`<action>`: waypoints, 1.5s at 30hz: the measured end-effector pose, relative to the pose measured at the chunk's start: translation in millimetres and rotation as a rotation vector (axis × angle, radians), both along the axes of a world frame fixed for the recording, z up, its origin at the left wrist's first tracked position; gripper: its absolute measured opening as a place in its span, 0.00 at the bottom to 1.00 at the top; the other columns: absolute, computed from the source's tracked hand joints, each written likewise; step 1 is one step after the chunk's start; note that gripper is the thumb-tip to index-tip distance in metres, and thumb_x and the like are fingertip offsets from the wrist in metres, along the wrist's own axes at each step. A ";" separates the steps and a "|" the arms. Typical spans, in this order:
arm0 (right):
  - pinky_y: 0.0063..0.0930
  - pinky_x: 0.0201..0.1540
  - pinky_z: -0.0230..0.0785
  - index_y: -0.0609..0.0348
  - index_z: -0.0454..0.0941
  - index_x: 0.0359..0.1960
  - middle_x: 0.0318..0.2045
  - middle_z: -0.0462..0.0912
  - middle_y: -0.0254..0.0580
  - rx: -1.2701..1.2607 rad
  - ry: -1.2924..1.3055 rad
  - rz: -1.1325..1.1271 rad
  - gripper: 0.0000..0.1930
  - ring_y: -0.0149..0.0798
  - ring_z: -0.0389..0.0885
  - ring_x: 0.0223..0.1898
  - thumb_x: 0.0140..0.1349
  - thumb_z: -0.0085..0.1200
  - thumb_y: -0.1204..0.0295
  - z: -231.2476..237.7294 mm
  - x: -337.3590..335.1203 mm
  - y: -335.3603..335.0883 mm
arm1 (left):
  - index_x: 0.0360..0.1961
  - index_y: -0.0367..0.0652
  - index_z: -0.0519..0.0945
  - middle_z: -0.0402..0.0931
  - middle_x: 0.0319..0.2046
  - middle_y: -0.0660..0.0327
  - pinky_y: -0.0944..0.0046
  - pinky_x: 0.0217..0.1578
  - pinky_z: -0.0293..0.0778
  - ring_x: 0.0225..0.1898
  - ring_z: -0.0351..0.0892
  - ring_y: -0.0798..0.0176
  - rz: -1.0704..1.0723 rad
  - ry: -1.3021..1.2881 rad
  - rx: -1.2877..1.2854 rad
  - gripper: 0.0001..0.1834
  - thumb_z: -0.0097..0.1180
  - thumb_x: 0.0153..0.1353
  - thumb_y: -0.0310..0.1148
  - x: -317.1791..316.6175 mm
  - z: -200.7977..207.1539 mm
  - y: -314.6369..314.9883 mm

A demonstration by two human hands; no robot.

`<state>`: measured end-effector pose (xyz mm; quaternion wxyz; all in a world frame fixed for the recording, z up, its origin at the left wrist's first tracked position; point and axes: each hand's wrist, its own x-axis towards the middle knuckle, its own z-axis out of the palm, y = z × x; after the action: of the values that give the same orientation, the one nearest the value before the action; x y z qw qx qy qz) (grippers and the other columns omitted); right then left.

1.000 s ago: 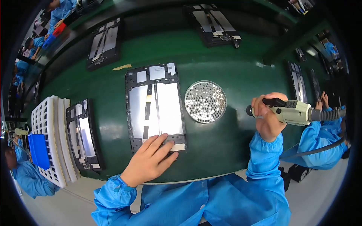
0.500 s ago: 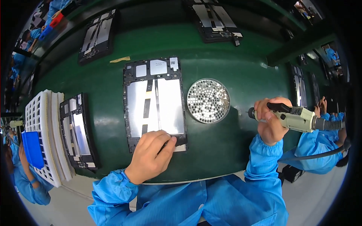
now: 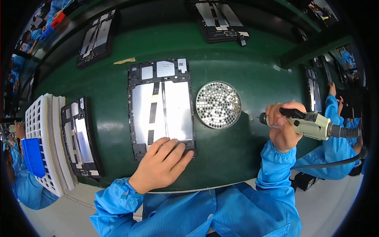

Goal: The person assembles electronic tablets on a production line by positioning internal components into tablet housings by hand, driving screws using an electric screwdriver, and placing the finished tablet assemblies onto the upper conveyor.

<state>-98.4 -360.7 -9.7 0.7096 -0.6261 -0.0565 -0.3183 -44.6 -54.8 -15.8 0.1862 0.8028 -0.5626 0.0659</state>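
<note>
An opened tablet (image 3: 178,106) lies flat on the green table in front of me, its silvery inner plate facing up in a black frame. Across its near end rests my left hand (image 3: 160,164), open, fingers stretched out and lightly spread. The fingers cover part of the lower edge, so what lies beneath them is hidden. My right hand (image 3: 285,124) is wrapped round a pale green electric screwdriver (image 3: 314,125), held level above the table with its tip pointing left. Between the tablet and the screwdriver stands a round dish (image 3: 218,105) filled with small shiny and dark pieces, apparently screws.
Another opened tablet (image 3: 80,138) lies at the left, beside stacked white foam trays (image 3: 59,142) with a blue bin (image 3: 33,157). More tablets lie at the back left (image 3: 96,37) and back right (image 3: 219,19). A yellowish strip (image 3: 124,61) is on the table. Co-workers in blue sit either side.
The fingers of my left hand have uncurled and spread over the tablet's near end. Tablets at the back have shifted slightly left. A co-worker's arm at the right has reached forward. My right hand is still.
</note>
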 end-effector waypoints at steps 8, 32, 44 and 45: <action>0.32 0.30 0.66 0.64 0.68 0.43 0.19 0.73 0.44 -0.012 0.004 -0.019 0.16 0.33 0.69 0.19 0.50 0.50 0.80 0.7 2.4 1.8 | 0.35 0.34 0.80 0.75 0.36 0.53 0.55 0.44 0.73 0.42 0.76 0.52 -0.063 0.161 -0.143 0.13 0.64 0.45 0.22 1.9 -10.1 0.2; 0.40 0.33 0.66 0.58 0.68 0.44 0.18 0.71 0.38 0.020 0.029 0.040 0.17 0.36 0.70 0.21 0.52 0.54 0.76 21.9 8.2 47.9 | 0.45 0.44 0.82 0.71 0.47 0.45 0.41 0.57 0.63 0.54 0.69 0.43 0.060 0.224 0.012 0.16 0.61 0.53 0.27 11.3 -12.3 -8.4; 0.37 0.33 0.64 0.56 0.67 0.46 0.18 0.68 0.35 -0.095 0.190 0.134 0.16 0.35 0.68 0.21 0.54 0.51 0.74 9.2 34.4 60.0 | 0.43 0.47 0.83 0.77 0.42 0.48 0.48 0.54 0.70 0.50 0.75 0.48 -0.025 0.193 -0.005 0.17 0.62 0.49 0.25 31.1 -12.1 -14.0; 0.37 0.33 0.64 0.56 0.67 0.46 0.18 0.68 0.35 -0.108 0.182 0.133 0.16 0.35 0.68 0.21 0.54 0.51 0.74 7.9 34.6 59.3 | 0.43 0.47 0.83 0.78 0.42 0.47 0.47 0.54 0.70 0.50 0.75 0.48 -0.022 0.196 -0.013 0.17 0.62 0.49 0.25 30.6 -13.6 -13.9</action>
<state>-63.7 -301.4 -1.8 0.6965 -0.6846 -0.0505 -0.2089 -13.9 -68.7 -29.4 0.2463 0.7979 -0.5500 -0.0112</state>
